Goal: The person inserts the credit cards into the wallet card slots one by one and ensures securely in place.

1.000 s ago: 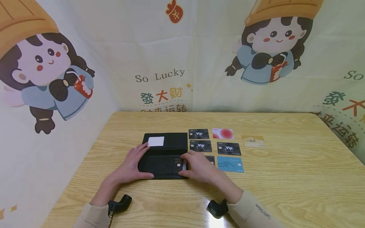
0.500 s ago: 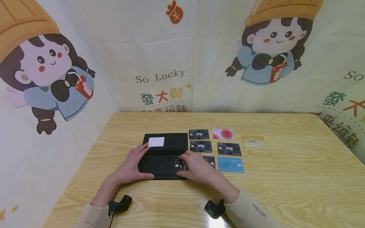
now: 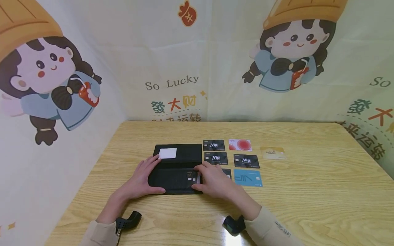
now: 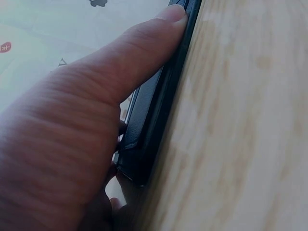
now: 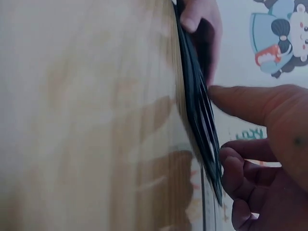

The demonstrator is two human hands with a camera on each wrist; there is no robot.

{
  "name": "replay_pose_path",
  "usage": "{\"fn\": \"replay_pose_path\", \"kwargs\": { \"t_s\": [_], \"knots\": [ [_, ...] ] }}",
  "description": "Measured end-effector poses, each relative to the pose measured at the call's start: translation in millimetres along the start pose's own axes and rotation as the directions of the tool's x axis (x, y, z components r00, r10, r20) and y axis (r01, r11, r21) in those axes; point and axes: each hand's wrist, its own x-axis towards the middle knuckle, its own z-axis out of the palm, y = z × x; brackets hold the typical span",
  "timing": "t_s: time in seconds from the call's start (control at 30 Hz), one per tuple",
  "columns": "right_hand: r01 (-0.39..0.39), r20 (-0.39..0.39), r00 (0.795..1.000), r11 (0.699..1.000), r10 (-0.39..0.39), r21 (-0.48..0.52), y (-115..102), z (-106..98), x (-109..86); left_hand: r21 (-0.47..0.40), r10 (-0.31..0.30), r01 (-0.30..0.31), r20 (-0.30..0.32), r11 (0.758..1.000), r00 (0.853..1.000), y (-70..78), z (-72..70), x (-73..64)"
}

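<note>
A black wallet (image 3: 172,179) lies unfolded on the table, its near half between my two hands. My left hand (image 3: 140,179) spreads over its left end, the thumb lying along the near edge and the fingers reaching to the upper half. In the left wrist view that thumb (image 4: 144,48) rests straight on the wallet's edge. At the right end my right hand (image 3: 212,179) pinches a black card (image 3: 190,175) between thumb and forefinger. Gold lettering and two small pale squares show there; whether cards overlap, I cannot tell. A white rectangle (image 3: 167,153) shows on the far half.
Right of the wallet lie several black Vip cards (image 3: 246,161), one partly behind my right hand. Around them are a blue VIP card (image 3: 248,177), a pink card (image 3: 240,145) and a gold card (image 3: 272,152). A printed cloth (image 3: 172,51) hangs behind the wooden table (image 3: 307,198).
The black card's lettering has shifted slightly left in the wallet, and a second pale square has come into sight. My right hand moved a little left, then slightly back. My left hand stays put.
</note>
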Motion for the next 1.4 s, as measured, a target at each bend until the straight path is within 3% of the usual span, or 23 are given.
{"fn": "replay_pose_path", "kwargs": {
  "t_s": [0.47,0.7,0.97,1.4],
  "knots": [
    [-0.090,-0.091,0.992,0.996,0.092,0.024,36.1,-36.0,-31.9,0.002,0.010,-0.010,0.001,1.000,1.000,0.3,-2.0,-1.0],
    [-0.095,-0.055,0.994,0.992,0.090,-0.084,53.5,-44.7,-43.5,0.000,0.015,-0.015,0.004,1.000,1.000,-0.2,-1.1,-1.5],
    [-0.122,-0.027,0.992,0.983,0.119,-0.135,61.7,-47.9,-48.5,-0.004,0.008,-0.008,0.002,1.000,1.000,0.5,-0.3,-1.2],
    [-0.115,-0.014,0.993,0.988,0.114,-0.100,65.0,-47.3,-47.8,0.001,0.004,-0.004,-0.001,1.000,1.000,0.0,0.3,-1.3]
  ]
}}
